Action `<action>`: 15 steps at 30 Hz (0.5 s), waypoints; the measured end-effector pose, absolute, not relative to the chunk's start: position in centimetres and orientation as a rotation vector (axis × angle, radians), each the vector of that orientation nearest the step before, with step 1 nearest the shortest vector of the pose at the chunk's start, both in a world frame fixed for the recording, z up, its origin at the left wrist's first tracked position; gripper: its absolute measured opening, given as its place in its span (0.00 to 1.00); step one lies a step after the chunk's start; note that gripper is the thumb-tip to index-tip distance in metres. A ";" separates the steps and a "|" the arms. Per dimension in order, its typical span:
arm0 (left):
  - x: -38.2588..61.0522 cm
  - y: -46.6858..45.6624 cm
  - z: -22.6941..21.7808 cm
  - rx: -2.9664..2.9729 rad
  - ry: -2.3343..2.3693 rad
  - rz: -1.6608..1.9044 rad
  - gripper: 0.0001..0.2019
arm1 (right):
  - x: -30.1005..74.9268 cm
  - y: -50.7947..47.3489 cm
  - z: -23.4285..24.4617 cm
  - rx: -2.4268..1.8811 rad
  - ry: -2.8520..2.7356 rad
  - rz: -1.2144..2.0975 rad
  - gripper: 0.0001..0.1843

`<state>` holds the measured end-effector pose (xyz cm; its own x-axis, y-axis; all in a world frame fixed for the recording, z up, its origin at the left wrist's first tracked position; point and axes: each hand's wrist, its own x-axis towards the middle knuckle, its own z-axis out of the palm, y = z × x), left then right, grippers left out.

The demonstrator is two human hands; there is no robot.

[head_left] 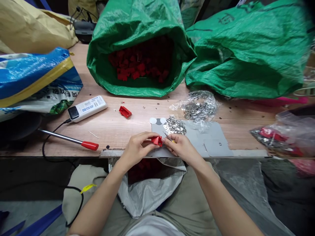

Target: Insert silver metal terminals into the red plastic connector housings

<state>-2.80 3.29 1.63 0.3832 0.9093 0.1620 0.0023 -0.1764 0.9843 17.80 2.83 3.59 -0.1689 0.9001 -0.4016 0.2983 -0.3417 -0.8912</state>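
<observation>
One white power bank (91, 108), cabled; one red-gripped metal lever (90, 145); one loose red plastic housing (125, 112). Left hand (136, 144): I see it pinching a second red housing (156, 141), near the table's (137, 123) front edge. Metal pieces (174, 126), heaped. Right hand (180, 146): pinching a slim pointed tool (168, 136); contact with the housing, I cannot tell. Clear bag (203, 106), similar pieces inside.

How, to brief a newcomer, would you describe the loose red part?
Find the open green sack of red pieces. In front of its mouth, right of the white device, is a hollow red part. Unlike the held red piece, it lies alone on the table.
</observation>
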 end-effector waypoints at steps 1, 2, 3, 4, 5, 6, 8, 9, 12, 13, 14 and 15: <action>-2.8 3.3 1.5 1.519 0.863 1.012 0.14 | 17.6 2.7 3.4 -1.625 -1.364 1.496 0.30; -2.7 3.3 1.4 1.517 0.870 1.011 0.14 | 17.4 2.6 3.3 -1.660 -1.358 1.448 0.31; -2.7 3.3 1.3 1.515 0.876 1.011 0.14 | 17.3 2.5 3.1 -1.692 -1.359 1.403 0.31; -2.6 3.2 1.2 1.518 0.880 1.012 0.14 | 17.3 2.4 3.0 -1.711 -1.364 1.364 0.31; -2.6 3.2 1.2 1.533 0.884 1.009 0.14 | 17.3 2.3 3.0 -1.714 -1.374 1.335 0.30; -2.5 3.2 1.2 1.558 0.887 1.003 0.14 | 17.4 2.2 3.0 -1.701 -1.387 1.313 0.29; -2.5 3.2 1.4 1.639 0.898 0.983 0.14 | 18.1 1.9 3.4 -1.656 -1.427 1.281 0.26; -2.4 3.2 1.4 1.691 0.903 0.971 0.13 | 18.5 1.8 3.7 -1.640 -1.465 1.261 0.24; -2.3 3.3 1.6 1.832 0.908 0.959 0.13 | 20.2 1.3 4.7 -1.635 -1.670 1.210 0.19; -2.2 3.3 1.6 1.869 0.905 0.959 0.13 | 20.6 1.2 4.9 -1.636 -1.743 1.211 0.18; -2.2 3.3 1.6 1.900 0.900 0.959 0.13 | 21.0 1.1 5.0 -1.628 -1.798 1.222 0.17; -2.2 3.3 1.6 1.925 0.894 0.962 0.13 | 21.3 1.1 5.0 -1.614 -1.830 1.242 0.16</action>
<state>-2.18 3.33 1.63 0.4638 0.8346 0.2973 0.2359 -0.4397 0.8666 21.32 1.09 5.00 -0.2526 0.9344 -0.2510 0.5781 -0.0622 -0.8136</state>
